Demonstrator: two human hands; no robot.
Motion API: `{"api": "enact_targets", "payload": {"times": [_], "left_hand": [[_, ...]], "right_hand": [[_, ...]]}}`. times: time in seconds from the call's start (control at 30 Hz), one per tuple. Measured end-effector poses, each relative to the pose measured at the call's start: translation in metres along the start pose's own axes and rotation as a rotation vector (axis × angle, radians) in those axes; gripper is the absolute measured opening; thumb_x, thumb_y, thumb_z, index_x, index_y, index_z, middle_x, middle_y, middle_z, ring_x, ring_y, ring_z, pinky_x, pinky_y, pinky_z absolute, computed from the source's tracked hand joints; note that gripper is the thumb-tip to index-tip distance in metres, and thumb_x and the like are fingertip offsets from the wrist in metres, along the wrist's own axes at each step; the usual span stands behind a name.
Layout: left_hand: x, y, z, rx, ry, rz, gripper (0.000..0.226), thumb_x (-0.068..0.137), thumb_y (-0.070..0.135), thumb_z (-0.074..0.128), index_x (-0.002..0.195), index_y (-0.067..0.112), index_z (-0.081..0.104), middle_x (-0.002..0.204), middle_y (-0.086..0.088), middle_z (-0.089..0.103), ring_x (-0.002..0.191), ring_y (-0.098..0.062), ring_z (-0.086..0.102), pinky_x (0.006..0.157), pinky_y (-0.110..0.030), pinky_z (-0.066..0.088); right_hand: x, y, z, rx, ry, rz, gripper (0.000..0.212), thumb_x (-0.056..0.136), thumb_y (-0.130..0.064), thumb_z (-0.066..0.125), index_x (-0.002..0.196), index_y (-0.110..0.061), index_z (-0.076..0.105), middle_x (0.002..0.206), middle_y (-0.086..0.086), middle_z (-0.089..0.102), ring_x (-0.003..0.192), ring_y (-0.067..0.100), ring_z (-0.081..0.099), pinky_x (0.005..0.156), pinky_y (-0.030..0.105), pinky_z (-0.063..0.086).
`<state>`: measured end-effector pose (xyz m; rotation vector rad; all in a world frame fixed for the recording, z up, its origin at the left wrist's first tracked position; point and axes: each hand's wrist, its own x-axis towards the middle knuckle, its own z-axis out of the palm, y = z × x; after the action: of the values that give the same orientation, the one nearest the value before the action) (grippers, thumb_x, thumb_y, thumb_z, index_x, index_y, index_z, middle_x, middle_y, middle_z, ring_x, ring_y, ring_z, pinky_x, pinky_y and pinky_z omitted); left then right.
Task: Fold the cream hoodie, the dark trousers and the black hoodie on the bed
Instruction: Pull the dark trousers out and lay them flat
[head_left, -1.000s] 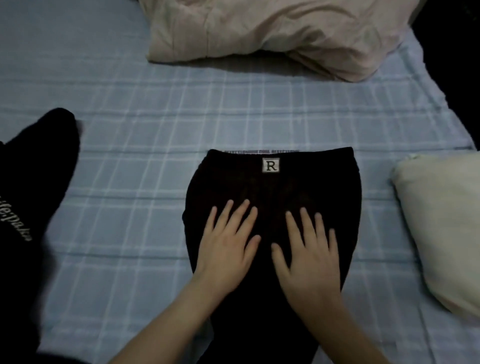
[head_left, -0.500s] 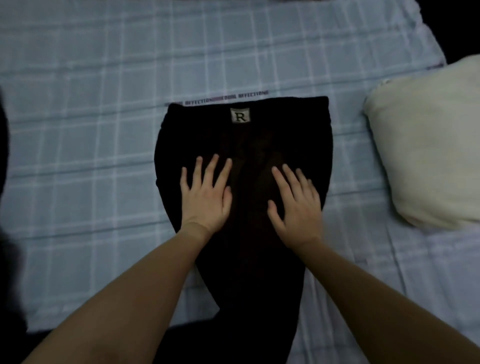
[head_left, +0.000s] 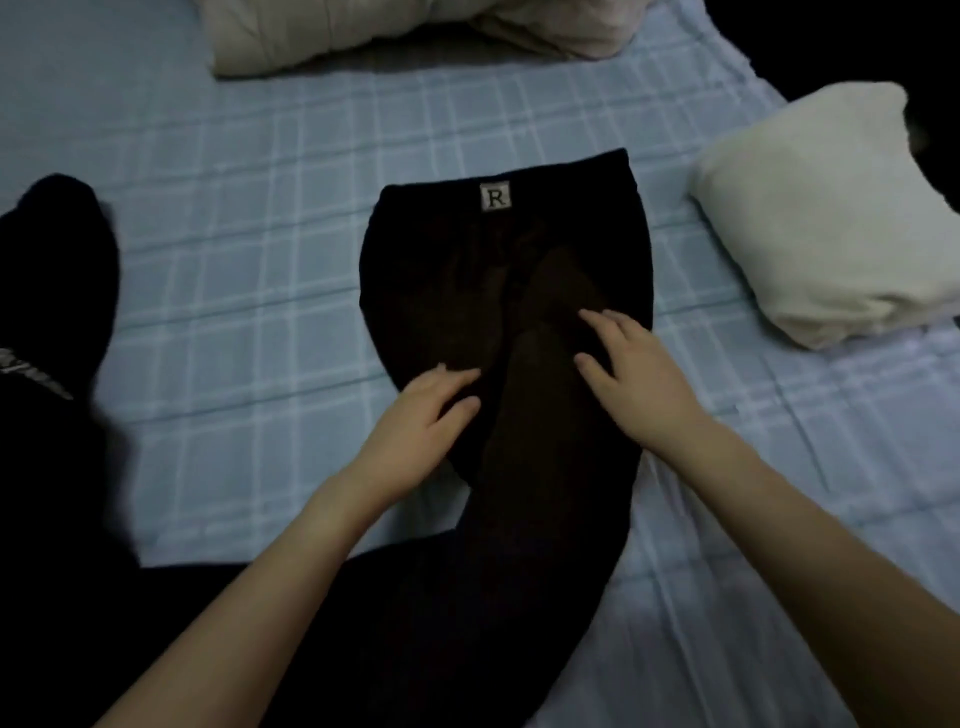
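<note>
Left hand (head_left: 415, 421), right hand (head_left: 641, 384); cream hoodie (head_left: 826, 218), black hoodie (head_left: 52, 291): two each. One dark trousers (head_left: 467, 270), one beige bundle (head_left: 363, 31).

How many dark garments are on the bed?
2: the dark trousers lie in the middle; the black hoodie is at the left edge, partly out of frame.

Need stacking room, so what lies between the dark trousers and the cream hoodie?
Only bare checked bedsheet, in the head view; dark trousers and cream hoodie lie apart.

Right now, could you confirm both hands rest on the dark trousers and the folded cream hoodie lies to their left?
No: in the head view the cream hoodie lies to their right. The left hand and right hand do rest on the dark trousers.
</note>
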<state>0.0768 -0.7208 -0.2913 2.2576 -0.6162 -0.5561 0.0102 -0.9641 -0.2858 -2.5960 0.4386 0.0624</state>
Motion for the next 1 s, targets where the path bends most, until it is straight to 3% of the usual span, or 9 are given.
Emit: {"api": "enact_targets", "payload": {"times": [0.17, 0.3, 0.47, 0.6, 0.7, 0.77, 0.87, 0.93, 1.0], "left_hand": [[-0.155, 0.010, 0.014, -0.415, -0.074, -0.146, 0.036, 0.093, 0.052, 0.048, 0.127, 0.051, 0.058, 0.131, 0.026, 0.060, 0.126, 0.005, 0.051, 0.109, -0.026, 0.036], [-0.190, 0.025, 0.042, -0.296, 0.019, -0.106, 0.048, 0.094, 0.059, 0.045, 0.141, 0.058, 0.036, 0.139, 0.036, 0.047, 0.130, 0.012, 0.042, 0.110, -0.027, 0.037], [-0.202, 0.059, 0.073, -0.091, 0.188, -0.207, 0.048, 0.103, 0.042, 0.031, 0.151, 0.046, 0.024, 0.149, 0.020, 0.039, 0.143, -0.006, 0.027, 0.121, -0.039, 0.024], [-0.220, 0.116, 0.106, -0.191, 0.223, -0.204, 0.052, 0.106, 0.027, 0.029, 0.153, 0.035, 0.008, 0.162, 0.006, 0.022, 0.150, -0.015, 0.019, 0.123, -0.035, 0.019], [-0.226, 0.155, 0.127, -0.360, 0.248, -0.201, 0.053, 0.106, 0.024, 0.034, 0.153, 0.033, 0.013, 0.160, 0.008, 0.025, 0.145, -0.003, 0.025, 0.114, -0.010, 0.021], [-0.224, 0.172, 0.137, -0.372, 0.205, -0.156, 0.052, 0.105, 0.026, 0.039, 0.154, 0.034, 0.022, 0.156, 0.015, 0.029, 0.141, 0.005, 0.026, 0.102, 0.005, 0.017], [-0.219, 0.176, 0.159, -0.214, 0.061, -0.038, 0.049, 0.103, 0.037, 0.041, 0.151, 0.044, 0.029, 0.155, 0.021, 0.030, 0.139, 0.008, 0.027, 0.105, -0.001, 0.022], [-0.216, 0.169, 0.176, -0.218, -0.004, -0.058, 0.049, 0.103, 0.036, 0.044, 0.148, 0.049, 0.030, 0.155, 0.015, 0.030, 0.137, 0.004, 0.031, 0.110, -0.011, 0.027], [-0.215, 0.160, 0.190, -0.393, 0.024, -0.133, 0.053, 0.102, 0.030, 0.051, 0.143, 0.054, 0.028, 0.149, 0.015, 0.031, 0.131, 0.011, 0.034, 0.101, 0.001, 0.026]], "right_hand": [[-0.172, -0.045, 0.023, 0.219, 0.084, 0.129, 0.065, 0.090, -0.067, 0.032, 0.152, -0.051, 0.019, 0.130, 0.002, 0.040, 0.111, 0.019, 0.050, 0.092, 0.032, 0.045], [-0.221, -0.067, 0.051, 0.682, 0.093, 0.269, 0.070, 0.076, -0.073, 0.045, 0.136, -0.077, 0.010, 0.126, -0.026, 0.033, 0.112, -0.021, 0.040, 0.087, 0.010, 0.036], [-0.237, -0.057, 0.042, 0.868, 0.066, 0.246, 0.064, 0.095, -0.032, 0.063, 0.142, -0.061, 0.031, 0.135, -0.036, 0.038, 0.120, -0.023, 0.041, 0.094, 0.005, 0.040], [-0.256, -0.052, 0.022, 0.817, 0.057, 0.196, 0.060, 0.093, -0.006, 0.064, 0.144, -0.033, 0.047, 0.133, -0.015, 0.049, 0.108, -0.028, 0.046, 0.083, -0.004, 0.036], [-0.269, -0.031, -0.011, 0.881, 0.109, 0.223, 0.053, 0.087, 0.006, 0.066, 0.131, -0.021, 0.060, 0.124, -0.006, 0.062, 0.106, -0.014, 0.058, 0.088, 0.006, 0.046], [-0.272, 0.006, -0.040, 0.853, 0.243, 0.227, 0.045, 0.082, 0.008, 0.070, 0.116, -0.020, 0.068, 0.099, -0.015, 0.072, 0.081, -0.011, 0.065, 0.073, 0.006, 0.050], [-0.271, 0.064, -0.068, 0.679, 0.296, 0.267, 0.040, 0.083, 0.001, 0.072, 0.111, -0.028, 0.068, 0.091, -0.012, 0.073, 0.042, 0.001, 0.052, 0.046, 0.011, 0.043], [-0.271, 0.088, -0.061, 0.616, 0.198, 0.291, 0.038, 0.089, -0.003, 0.068, 0.117, -0.028, 0.064, 0.108, -0.002, 0.070, 0.053, 0.000, 0.057, 0.052, 0.007, 0.044], [-0.275, 0.100, -0.046, 0.644, 0.085, 0.296, 0.041, 0.093, -0.006, 0.065, 0.127, -0.028, 0.058, 0.118, -0.002, 0.067, 0.078, -0.002, 0.064, 0.065, 0.004, 0.047]]}}
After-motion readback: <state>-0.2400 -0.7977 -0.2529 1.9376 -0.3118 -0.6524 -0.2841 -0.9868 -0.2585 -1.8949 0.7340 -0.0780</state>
